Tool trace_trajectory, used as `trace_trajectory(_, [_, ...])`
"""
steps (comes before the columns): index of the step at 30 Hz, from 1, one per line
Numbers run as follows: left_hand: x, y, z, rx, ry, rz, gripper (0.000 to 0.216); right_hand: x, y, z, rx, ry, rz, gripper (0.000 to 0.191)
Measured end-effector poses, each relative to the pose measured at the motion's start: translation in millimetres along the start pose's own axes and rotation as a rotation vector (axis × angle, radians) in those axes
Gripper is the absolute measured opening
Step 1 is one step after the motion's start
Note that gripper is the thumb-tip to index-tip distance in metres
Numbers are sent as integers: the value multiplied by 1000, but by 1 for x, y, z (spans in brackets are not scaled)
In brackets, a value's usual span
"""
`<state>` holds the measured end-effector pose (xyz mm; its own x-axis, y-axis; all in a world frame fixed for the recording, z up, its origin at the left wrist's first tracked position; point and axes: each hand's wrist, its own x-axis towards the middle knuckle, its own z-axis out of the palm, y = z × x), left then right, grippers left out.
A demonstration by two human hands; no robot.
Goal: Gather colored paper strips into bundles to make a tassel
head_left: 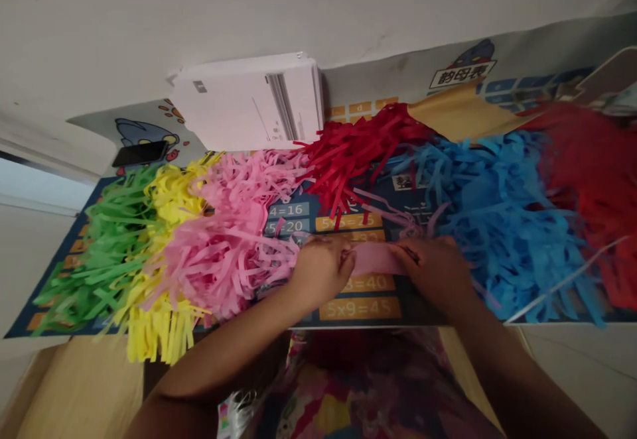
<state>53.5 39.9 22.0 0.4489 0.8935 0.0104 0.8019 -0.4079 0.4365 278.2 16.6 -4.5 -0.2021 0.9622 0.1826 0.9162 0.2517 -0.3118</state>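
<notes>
**Both hands are gripping one pink sheet over the desk mat**

We are looking down at a left hand (322,265) and a right hand (434,270) meeting at the near middle of the desk mat (359,309). Between them a pink sheet (377,258) is lying low over the mat's printed sums. Each hand is closing its fingers on one end of it: the left hand is pinching the left end and the right hand the right end (the single fingertips are too blurred for us to tell apart).

Heaps of cut paper strips are covering the rest of the mat. From the left we are seeing green shreds (107,243), then yellow shreds (169,193), then pink shreds (231,240) reaching right up to the left hand. Red shreds (358,147) are lying behind the hands, and blue shreds (502,217) are spreading just beside the right hand. A second red heap (597,187) is filling the far right. Behind the pink shreds a white paper stack (249,104) is sitting against the wall, and a black phone (139,153) is lying to its left.
</notes>
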Motion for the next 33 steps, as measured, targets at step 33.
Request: trace_trajectory(33, [2, -8, -5, -206, -26, 172, 20, -10, 4, -13, 244, -45, -48, 33])
